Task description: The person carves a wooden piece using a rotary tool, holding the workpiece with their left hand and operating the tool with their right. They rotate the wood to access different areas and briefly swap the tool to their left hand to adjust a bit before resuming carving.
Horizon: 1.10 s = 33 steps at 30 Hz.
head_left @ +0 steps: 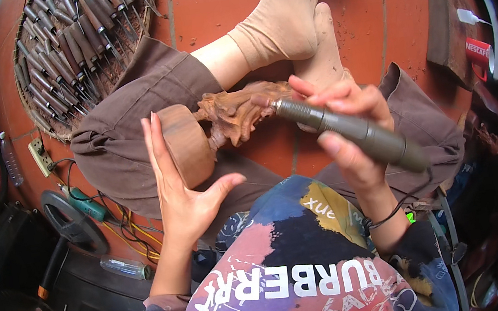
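Observation:
A carved brown wooden figure (236, 114) lies sideways between my legs, its smooth rounded base (188, 148) toward the left. My left hand (187, 211) rests along that base, fingers stretched out straight and thumb spread apart. In my right hand (367, 105) is a dark, pen-shaped rotary tool (389, 146), gripped between thumb and fingers. Its reddish-brown tip touches or nearly touches the carved part; blur keeps me from telling which. The tool's black cord runs down past my right wrist.
A round basket (23, 91) full of wooden-handled carving tools (74, 46) stands at the upper left. Near my left side are a power strip (40, 155), a green power tool (85, 202), cords and a plastic bottle (125, 267). A wooden block (446, 29) and red mug (480, 56) are at right.

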{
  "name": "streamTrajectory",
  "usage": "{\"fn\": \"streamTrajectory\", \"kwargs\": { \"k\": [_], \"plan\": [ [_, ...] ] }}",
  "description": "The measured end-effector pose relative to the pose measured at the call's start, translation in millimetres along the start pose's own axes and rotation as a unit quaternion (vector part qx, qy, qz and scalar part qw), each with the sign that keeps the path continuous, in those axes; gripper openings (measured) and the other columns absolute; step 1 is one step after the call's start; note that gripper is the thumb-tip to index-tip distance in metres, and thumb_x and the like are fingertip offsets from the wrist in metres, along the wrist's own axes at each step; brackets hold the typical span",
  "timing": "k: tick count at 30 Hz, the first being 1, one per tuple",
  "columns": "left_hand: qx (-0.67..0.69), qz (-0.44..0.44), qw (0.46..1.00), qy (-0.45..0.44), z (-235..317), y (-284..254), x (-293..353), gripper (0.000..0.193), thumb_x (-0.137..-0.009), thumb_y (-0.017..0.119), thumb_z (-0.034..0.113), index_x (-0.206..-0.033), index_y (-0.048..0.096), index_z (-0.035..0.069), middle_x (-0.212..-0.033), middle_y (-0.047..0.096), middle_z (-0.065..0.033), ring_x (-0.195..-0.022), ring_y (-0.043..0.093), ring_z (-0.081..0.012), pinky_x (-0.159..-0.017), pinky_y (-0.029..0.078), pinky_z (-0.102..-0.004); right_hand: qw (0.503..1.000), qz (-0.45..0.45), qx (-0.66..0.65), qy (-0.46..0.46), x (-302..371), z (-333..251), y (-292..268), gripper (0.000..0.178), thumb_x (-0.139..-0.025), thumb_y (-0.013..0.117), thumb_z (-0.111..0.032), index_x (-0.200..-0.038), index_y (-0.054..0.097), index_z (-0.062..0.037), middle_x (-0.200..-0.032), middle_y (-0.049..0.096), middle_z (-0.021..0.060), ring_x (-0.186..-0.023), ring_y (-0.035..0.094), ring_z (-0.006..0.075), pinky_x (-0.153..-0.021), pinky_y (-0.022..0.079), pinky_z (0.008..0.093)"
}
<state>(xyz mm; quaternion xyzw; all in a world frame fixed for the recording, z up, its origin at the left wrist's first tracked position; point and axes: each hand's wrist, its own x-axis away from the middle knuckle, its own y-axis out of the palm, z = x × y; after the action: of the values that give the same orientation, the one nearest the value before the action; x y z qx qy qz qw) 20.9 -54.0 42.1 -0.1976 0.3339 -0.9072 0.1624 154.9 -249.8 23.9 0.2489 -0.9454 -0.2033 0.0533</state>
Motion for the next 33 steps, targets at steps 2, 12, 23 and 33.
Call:
{"fn": "streamTrajectory", "kwargs": {
  "k": [2,12,23,33],
  "plan": [
    [-0.076,0.106,0.990,0.057,4,13,5,0.103,-0.066,0.088,0.023,-0.148,0.028,0.007,-0.142,0.045,-0.0225,-0.128,0.048,-0.0267,-0.103,0.040,-0.0380,1.000,0.000,-0.007,-0.001,-9,3,-16,0.028,-0.079,0.070,0.005,-0.102,0.055,-0.0021,-0.102,0.063,0.0133,-0.106,0.062,0.0281,-0.104,0.040,0.0587],
    [0.005,0.136,0.989,0.060,-9,-6,-19,0.071,-0.068,0.075,0.007,-0.135,0.053,0.009,-0.107,0.069,-0.0179,-0.101,0.068,-0.0282,-0.085,0.053,-0.0360,0.997,-0.045,-0.011,0.056,-19,-28,-32,0.034,-0.078,0.073,-0.006,-0.107,0.055,0.0009,-0.107,0.066,0.0217,-0.115,0.058,0.0421,-0.104,0.041,0.0505],
    [0.276,-0.255,0.919,0.118,-34,-5,-91,0.069,-0.062,0.070,0.004,-0.130,0.059,0.006,-0.108,0.068,-0.0057,-0.098,0.058,-0.0095,-0.092,0.046,-0.0275,0.984,-0.082,-0.059,0.148,-12,-34,-56,0.040,-0.073,0.080,-0.018,-0.103,0.058,-0.0014,-0.100,0.060,0.0086,-0.110,0.061,0.0352,-0.109,0.034,0.0607],
    [0.156,-0.173,0.961,0.148,-21,33,-92,0.054,-0.068,0.075,0.003,-0.118,0.056,0.002,-0.116,0.054,-0.0089,-0.113,0.055,-0.0209,-0.098,0.046,-0.0344,0.976,-0.001,-0.027,0.216,4,-22,-75,0.033,-0.072,0.077,-0.012,-0.099,0.059,-0.0017,-0.096,0.065,0.0108,-0.111,0.061,0.0345,-0.111,0.032,0.0575]
  ]
}}
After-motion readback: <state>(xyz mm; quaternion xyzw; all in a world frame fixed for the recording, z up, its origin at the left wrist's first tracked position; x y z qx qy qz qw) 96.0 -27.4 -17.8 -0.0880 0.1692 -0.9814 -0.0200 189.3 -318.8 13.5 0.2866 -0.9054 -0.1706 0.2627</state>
